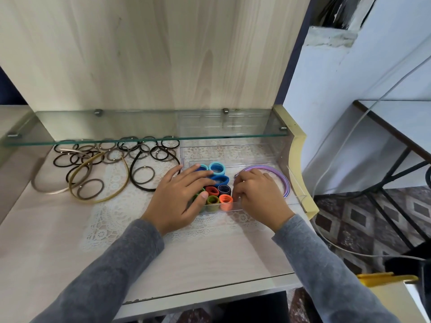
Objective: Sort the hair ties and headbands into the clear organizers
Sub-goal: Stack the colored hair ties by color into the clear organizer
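A clear organizer (296,197) stands on the lace mat at the right. It holds upright rolls of coloured hair ties (218,169), blue, red, orange, green and dark, in its left part. Purple headbands (277,172) curve through its right part. My left hand (180,197) lies flat over the left rolls, fingers straight, thumb by the green one. My right hand (255,194) reaches into the organizer beside the orange and dark rolls with fingers curled down; what the fingertips hold is hidden. Brown and black hair ties (93,157) and gold headbands (100,180) lie loose at the left.
A glass shelf (144,129) overhangs the back of the desk, with a second clear organizer (224,150) under it. A raised cream edge (296,155) bounds the desk at the right. A lace mat (112,220) covers the middle. A cable runs down the right wall.
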